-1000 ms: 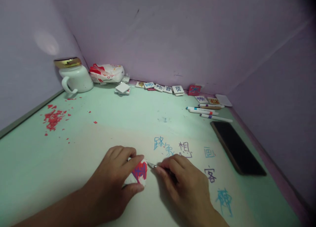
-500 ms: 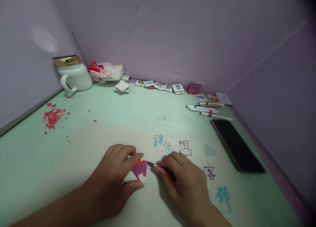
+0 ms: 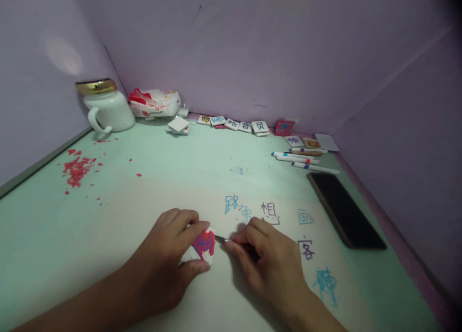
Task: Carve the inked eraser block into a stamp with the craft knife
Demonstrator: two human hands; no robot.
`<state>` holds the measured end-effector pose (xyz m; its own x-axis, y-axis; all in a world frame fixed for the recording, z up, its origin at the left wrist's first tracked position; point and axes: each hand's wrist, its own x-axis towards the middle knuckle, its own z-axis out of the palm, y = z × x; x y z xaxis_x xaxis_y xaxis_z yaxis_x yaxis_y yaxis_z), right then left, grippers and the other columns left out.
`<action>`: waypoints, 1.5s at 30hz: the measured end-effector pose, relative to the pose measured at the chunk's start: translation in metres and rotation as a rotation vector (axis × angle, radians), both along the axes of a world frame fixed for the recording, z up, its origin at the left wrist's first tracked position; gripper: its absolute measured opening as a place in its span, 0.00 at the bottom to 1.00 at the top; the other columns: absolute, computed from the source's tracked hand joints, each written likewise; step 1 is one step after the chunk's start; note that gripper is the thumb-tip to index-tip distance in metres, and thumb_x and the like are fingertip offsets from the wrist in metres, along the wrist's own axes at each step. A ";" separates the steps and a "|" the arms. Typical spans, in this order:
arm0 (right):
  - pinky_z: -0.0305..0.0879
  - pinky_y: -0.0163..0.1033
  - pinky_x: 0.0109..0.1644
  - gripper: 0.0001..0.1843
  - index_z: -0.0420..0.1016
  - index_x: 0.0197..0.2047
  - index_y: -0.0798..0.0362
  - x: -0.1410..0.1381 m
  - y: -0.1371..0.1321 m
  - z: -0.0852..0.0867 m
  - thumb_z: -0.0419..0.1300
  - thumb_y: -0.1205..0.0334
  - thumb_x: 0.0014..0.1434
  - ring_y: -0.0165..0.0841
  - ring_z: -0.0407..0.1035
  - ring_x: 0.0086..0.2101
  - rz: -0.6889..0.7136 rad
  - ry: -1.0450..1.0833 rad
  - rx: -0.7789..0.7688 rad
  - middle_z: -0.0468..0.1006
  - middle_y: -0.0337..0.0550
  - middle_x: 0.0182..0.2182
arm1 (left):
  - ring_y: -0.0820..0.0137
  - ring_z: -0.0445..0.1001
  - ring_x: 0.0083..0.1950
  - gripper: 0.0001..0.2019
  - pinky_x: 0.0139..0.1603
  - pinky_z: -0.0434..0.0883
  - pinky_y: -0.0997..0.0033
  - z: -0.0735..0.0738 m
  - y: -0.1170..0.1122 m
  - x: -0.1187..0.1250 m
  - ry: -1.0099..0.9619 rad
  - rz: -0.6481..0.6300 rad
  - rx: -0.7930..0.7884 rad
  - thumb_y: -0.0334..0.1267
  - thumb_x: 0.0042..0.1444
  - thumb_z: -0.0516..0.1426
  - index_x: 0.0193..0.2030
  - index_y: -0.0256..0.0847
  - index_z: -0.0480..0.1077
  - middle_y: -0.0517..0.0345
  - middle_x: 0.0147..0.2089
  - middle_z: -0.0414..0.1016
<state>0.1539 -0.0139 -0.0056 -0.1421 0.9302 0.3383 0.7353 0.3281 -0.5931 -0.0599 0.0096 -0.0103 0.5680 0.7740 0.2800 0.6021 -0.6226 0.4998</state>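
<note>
Between the thumb and fingers of my left hand [image 3: 169, 255] is a small square stamp block [image 3: 205, 245], its face painted red with a purple character and white patches at the edges. Part of the block is covered by my fingers. My right hand [image 3: 265, 260] grips a carving knife [image 3: 223, 240] low over the table. The knife's pointed metal blade reaches the block's right edge, close to the upper corner. Most of its handle is hidden in my fist.
Red shavings [image 3: 77, 168] lie at the left. Behind stand a white mug [image 3: 111, 113], a tissue pack [image 3: 155, 103], white blocks [image 3: 178, 124] and a row of character tiles [image 3: 245, 126]. Markers [image 3: 298, 159] and a phone [image 3: 344, 209] lie right. Handwritten characters [image 3: 269, 211] mark the table.
Both hands keep nearly the same pose, with the blade tip still at the block's right edge. The whole view has shifted very slightly.
</note>
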 end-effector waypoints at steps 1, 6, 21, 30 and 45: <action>0.56 0.35 0.27 0.09 0.74 0.27 0.52 0.000 0.000 0.000 0.60 0.61 0.59 0.31 0.68 0.24 0.000 -0.002 -0.007 0.74 0.38 0.24 | 0.57 0.67 0.49 0.22 0.49 0.65 0.53 0.000 0.000 0.000 0.002 0.001 -0.003 0.27 0.50 0.57 0.53 0.43 0.64 0.53 0.49 0.67; 0.54 0.35 0.27 0.09 0.73 0.26 0.52 0.001 0.001 0.002 0.60 0.61 0.58 0.30 0.67 0.24 0.001 -0.012 -0.014 0.73 0.38 0.24 | 0.57 0.66 0.49 0.22 0.49 0.65 0.52 -0.001 0.000 -0.001 0.020 0.001 -0.021 0.28 0.51 0.58 0.54 0.44 0.63 0.52 0.49 0.67; 0.52 0.34 0.27 0.09 0.72 0.27 0.52 -0.002 -0.001 0.003 0.60 0.60 0.59 0.30 0.66 0.24 -0.017 -0.063 -0.029 0.73 0.37 0.24 | 0.56 0.68 0.49 0.21 0.48 0.67 0.53 0.000 -0.002 -0.001 0.015 0.011 0.002 0.29 0.51 0.58 0.52 0.44 0.64 0.51 0.49 0.67; 0.54 0.36 0.30 0.07 0.74 0.29 0.52 -0.003 -0.001 0.003 0.59 0.63 0.59 0.34 0.67 0.28 0.013 -0.071 0.039 0.74 0.39 0.26 | 0.57 0.68 0.49 0.19 0.49 0.67 0.56 -0.001 0.002 -0.002 0.011 -0.003 0.068 0.31 0.53 0.58 0.52 0.42 0.64 0.50 0.49 0.68; 0.55 0.38 0.31 0.06 0.74 0.31 0.52 -0.001 0.000 -0.001 0.59 0.64 0.60 0.35 0.68 0.29 0.074 -0.108 0.013 0.76 0.40 0.28 | 0.58 0.70 0.49 0.16 0.50 0.68 0.57 0.004 0.003 -0.003 -0.003 -0.026 0.062 0.33 0.54 0.58 0.50 0.41 0.68 0.50 0.48 0.70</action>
